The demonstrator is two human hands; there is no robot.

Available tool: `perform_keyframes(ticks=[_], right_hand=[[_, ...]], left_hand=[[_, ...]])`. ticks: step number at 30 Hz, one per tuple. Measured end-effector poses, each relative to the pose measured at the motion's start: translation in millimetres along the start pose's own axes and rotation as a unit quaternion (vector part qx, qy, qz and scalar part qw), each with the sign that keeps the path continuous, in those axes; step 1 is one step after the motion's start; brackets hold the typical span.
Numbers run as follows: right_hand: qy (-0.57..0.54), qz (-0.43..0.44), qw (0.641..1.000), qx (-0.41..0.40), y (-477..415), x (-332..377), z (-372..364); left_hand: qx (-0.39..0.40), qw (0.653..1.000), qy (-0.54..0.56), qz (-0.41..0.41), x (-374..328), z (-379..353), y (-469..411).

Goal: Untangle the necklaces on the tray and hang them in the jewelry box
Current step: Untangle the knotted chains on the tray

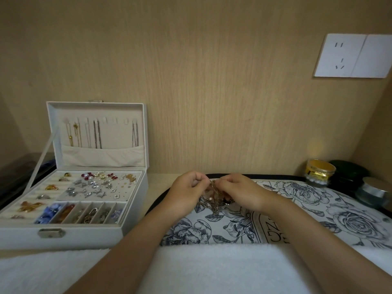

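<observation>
A knot of thin metal necklaces (pixel 214 200) hangs between my two hands just above the flower-printed tray (pixel 318 211). My left hand (pixel 186 193) pinches the chains on the left side, and my right hand (pixel 239 190) pinches them on the right, fingertips almost meeting. The loose ends trail down onto the tray. At the left stands the white jewelry box (pixel 135 187) with its lid (pixel 96 132) raised. Several necklaces (pixel 96 134) hang from hooks inside the lid, with some hooks bare.
The box's lower tray holds rings, earrings and beads in compartments. A gold-lidded jar (pixel 319 172), a dark round case (pixel 347 171) and a silver-lidded jar (pixel 374 190) stand at the right rear. A white towel (pixel 212 270) covers the near edge. A wall socket (pixel 352 56) sits up right.
</observation>
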State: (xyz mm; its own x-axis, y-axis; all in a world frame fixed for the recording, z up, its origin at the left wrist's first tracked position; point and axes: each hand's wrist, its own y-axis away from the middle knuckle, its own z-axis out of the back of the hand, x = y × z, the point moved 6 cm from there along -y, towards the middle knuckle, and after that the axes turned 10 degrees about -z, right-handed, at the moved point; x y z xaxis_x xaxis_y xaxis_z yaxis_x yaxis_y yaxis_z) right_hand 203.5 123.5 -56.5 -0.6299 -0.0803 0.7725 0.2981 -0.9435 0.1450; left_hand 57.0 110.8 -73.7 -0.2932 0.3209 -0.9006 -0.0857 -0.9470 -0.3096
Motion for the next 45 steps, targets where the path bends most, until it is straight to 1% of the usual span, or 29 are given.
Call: perform_keyframes(ticks=[3, 5, 7, 9, 10, 13, 15, 17, 18, 19, 22, 25, 28, 31, 33, 35, 37, 39, 41, 43, 45], right_hand=[[0.033, 0.023, 0.999, -0.003, 1, 1, 0], [0.011, 0.039, 0.999, -0.014, 1, 1, 2], [-0.024, 0.053, 0.997, -0.048, 1, 3, 7], [-0.094, 0.043, 0.992, -0.072, 0, 2, 10], [-0.136, 0.029, 0.988, -0.067, -1, 1, 10], [-0.234, -0.002, 0.972, -0.037, -1, 1, 9], [-0.303, -0.018, 0.952, -0.022, -2, 1, 9], [-0.364, -0.023, 0.931, 0.014, -3, 0, 8], [-0.375, -0.018, 0.926, 0.029, -3, 0, 7], [-0.366, -0.008, 0.930, 0.033, -3, 1, 9], [-0.280, 0.029, 0.959, -0.002, -1, 3, 15], [-0.257, 0.045, 0.965, -0.012, -1, 3, 14], [-0.230, 0.063, 0.971, -0.024, 0, 5, 15], [-0.204, 0.073, 0.976, -0.018, 2, 10, 15], [-0.176, 0.067, 0.982, -0.013, 3, 11, 13], [-0.163, 0.061, 0.985, -0.002, 3, 12, 9], [-0.162, 0.059, 0.985, 0.020, 5, 14, 5], [-0.170, 0.058, 0.983, 0.045, 6, 15, 2], [-0.201, 0.051, 0.976, 0.066, 4, 13, 1], [-0.247, 0.043, 0.966, 0.059, 2, 11, 2], [-0.283, 0.022, 0.959, 0.025, -3, 6, 6]], left_hand=[[0.003, 1.000, -0.003, 0.004, 2, -4, 0], [-0.020, 1.000, 0.000, 0.012, 3, 0, 0], [-0.044, 0.999, -0.003, 0.013, 4, 4, -1], [-0.053, 0.999, -0.007, 0.001, 2, 7, -1], [-0.051, 0.999, -0.004, -0.004, -1, 7, 0], [-0.023, 0.999, 0.027, -0.017, -6, 4, 0], [-0.008, 0.999, 0.039, -0.026, -10, 5, -1], [0.001, 0.999, 0.038, -0.039, -13, 6, -2], [0.004, 0.999, 0.032, -0.042, -14, 6, -3], [0.007, 0.999, 0.023, -0.042, -15, 6, -3], [0.018, 0.999, 0.009, -0.032, -12, 5, -3], [0.034, 0.998, 0.006, -0.049, -15, 1, -1], [0.033, 0.998, -0.006, -0.056, -16, 3, -2], [0.052, 0.998, 0.001, -0.020, -13, 5, -4], [0.077, 0.997, 0.030, 0.013, -13, 1, -4], [0.073, 0.994, 0.061, 0.047, -13, -2, -6], [0.062, 0.992, 0.081, 0.068, -13, -4, -7], [0.055, 0.993, 0.074, 0.072, -14, -2, -6], [0.070, 0.995, 0.045, 0.050, -13, 1, -5], [0.093, 0.995, 0.029, 0.025, -12, 2, -3], [0.114, 0.993, 0.025, 0.008, -12, 1, -1]])
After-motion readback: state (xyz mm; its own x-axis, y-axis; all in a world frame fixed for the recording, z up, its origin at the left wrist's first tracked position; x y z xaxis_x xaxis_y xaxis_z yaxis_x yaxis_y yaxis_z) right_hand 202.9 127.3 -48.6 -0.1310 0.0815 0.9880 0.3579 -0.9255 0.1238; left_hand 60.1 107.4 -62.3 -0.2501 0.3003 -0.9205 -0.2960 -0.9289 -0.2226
